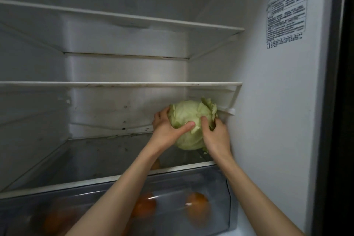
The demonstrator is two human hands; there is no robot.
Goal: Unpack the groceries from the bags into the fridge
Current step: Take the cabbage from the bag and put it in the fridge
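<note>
Cabbage [188,120] gripped by left hand [166,130] and right hand [215,136], fingers curled, at right rear corner of lowest shelf [95,159]. Risk: loose outer leaves may be torn against side wall.

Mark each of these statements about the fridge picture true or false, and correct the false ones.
1. Both hands hold the cabbage. True: the left hand and the right hand grip it from either side.
2. The cabbage is on the top shelf. False: it is at the lowest shelf, near the right wall.
3. Orange fruits lie in the clear drawer below. True.
4. The middle shelf holds bottles. False: nothing shows on it.
5. A printed label is on the right inner wall. True.
</note>
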